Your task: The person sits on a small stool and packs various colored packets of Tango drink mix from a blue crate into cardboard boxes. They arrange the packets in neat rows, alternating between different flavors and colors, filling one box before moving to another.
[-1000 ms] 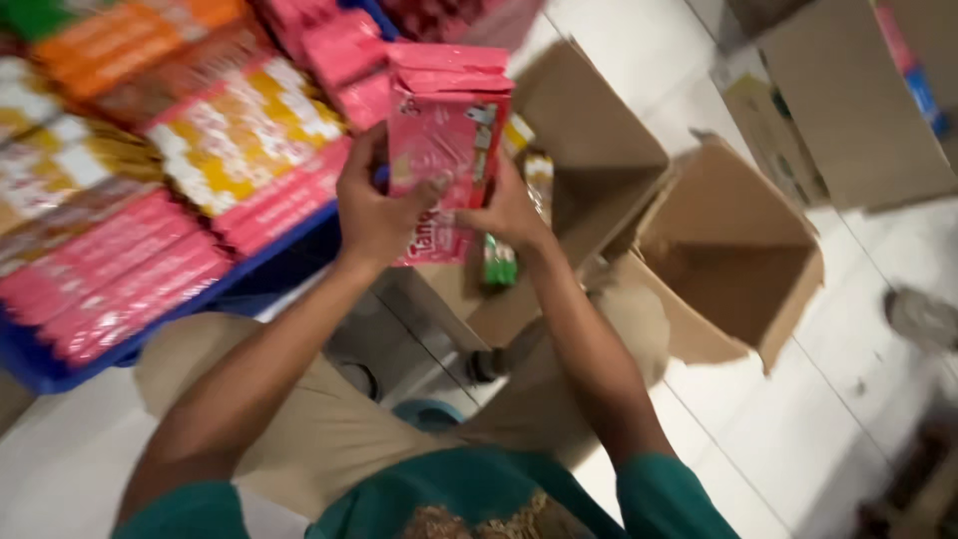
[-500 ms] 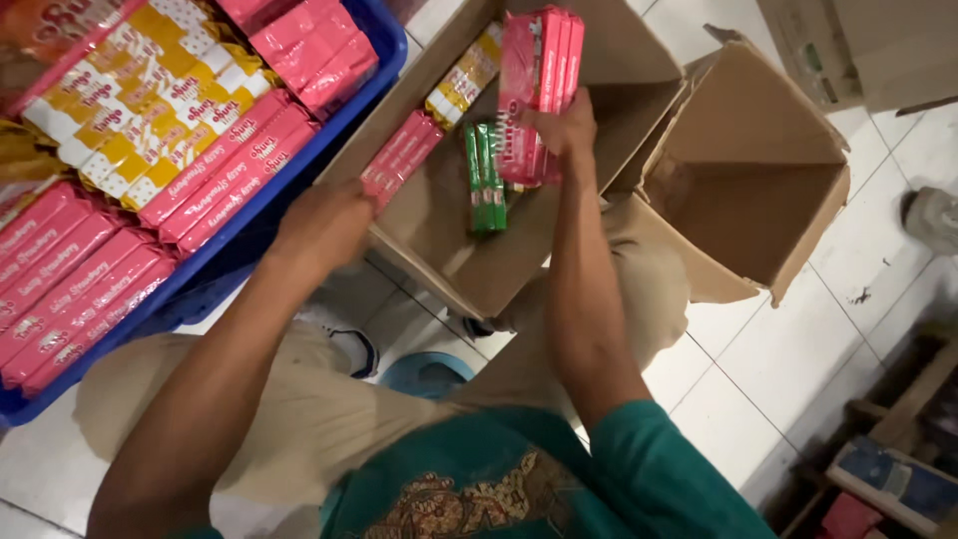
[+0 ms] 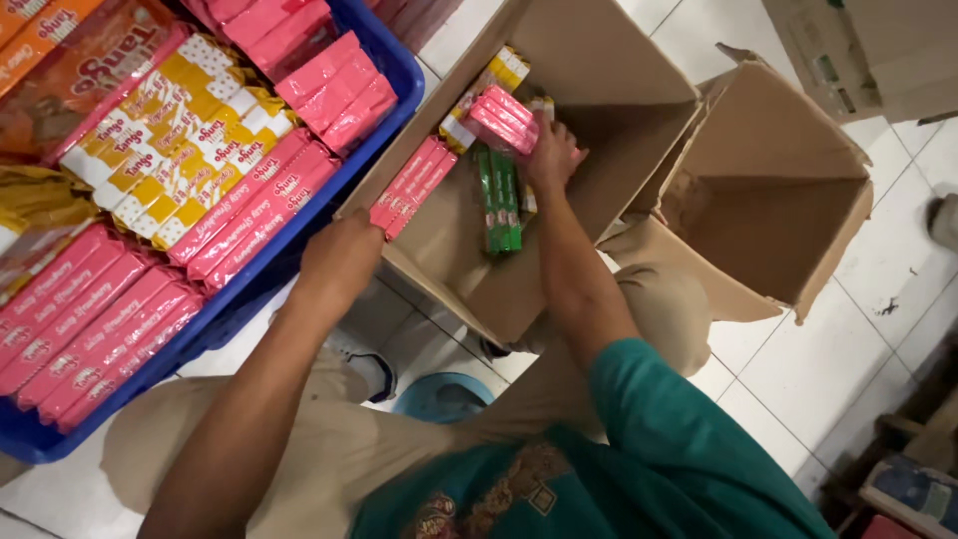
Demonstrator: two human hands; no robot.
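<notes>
While the right hand (image 3: 552, 155) reaches into the open cardboard box (image 3: 619, 70), its fingers are closed around a stack of pink packets (image 3: 502, 117), held just above the green packets (image 3: 498, 200) lying on the box floor; more pink packets (image 3: 411, 186) lie at the box's left side; the left hand (image 3: 339, 262) rests on the near box edge, fingers curled, holding nothing visible; a blue crate (image 3: 394, 75) of packets stands beside it; a second, empty box (image 3: 798, 150) adjoins on the right.
</notes>
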